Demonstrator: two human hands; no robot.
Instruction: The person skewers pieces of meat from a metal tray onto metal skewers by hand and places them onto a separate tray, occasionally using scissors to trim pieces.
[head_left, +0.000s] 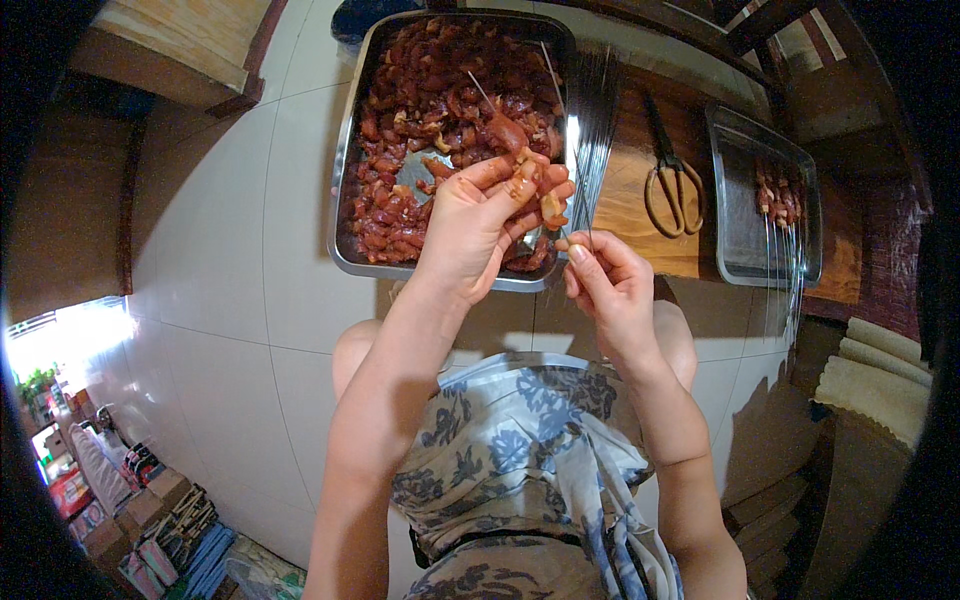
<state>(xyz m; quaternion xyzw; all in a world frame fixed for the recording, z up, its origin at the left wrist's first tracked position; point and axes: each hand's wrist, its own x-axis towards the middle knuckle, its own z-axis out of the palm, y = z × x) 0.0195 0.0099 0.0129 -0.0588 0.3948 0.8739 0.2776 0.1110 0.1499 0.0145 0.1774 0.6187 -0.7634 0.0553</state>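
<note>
Over a metal tray (450, 274) of cut, reddish raw meat (420, 82), my left hand (487, 210) pinches meat pieces (510, 136) threaded on a thin metal skewer, whose tip (480, 88) sticks out beyond them. A paler piece (553, 208) lies against its fingers. My right hand (611, 281) grips a thin metal skewer between thumb and forefinger, just right of the tray's near corner. Beside the tray lies a bundle of bare metal skewers (596, 127). Farther right, a second metal tray (731, 251) holds several skewers with meat on their far ends (780, 193), the bare shafts pointing towards me.
Scissors (675, 199) with looped handles lie on a wooden board (626, 187) between the skewer bundle and the second tray. Dark wooden furniture (780, 45) stands at the upper right. Folded cloth (874, 375) is at the right edge. Boxes and bundled sticks (180, 525) sit at the lower left.
</note>
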